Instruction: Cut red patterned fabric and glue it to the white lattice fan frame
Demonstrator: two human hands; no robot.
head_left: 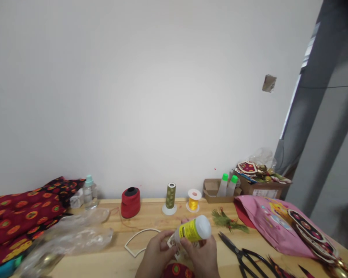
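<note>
My right hand [202,255] is wrapped round a white glue bottle [191,230] with a yellow label. The bottle is tilted, its broad white end up and to the right. Close on its left, my left hand [159,253] pinches a small pale cut-out piece [171,242], partly covered by the fingers. Below both hands lies dark red patterned fabric [176,271], cut off by the lower edge of the view. A pale fan-shaped frame [129,249] rests on the wooden table [104,262] left of my left hand. Black scissors [239,253] lie open to the right.
At the back stand a red thread cone [130,202], a green thread spool [170,197] and a yellow spool [193,201]. Green-capped bottles [224,185] sit in a cardboard box [211,189]. Patterned cloth [26,216] and plastic bags [75,235] lie left, a pink bag [274,224] right.
</note>
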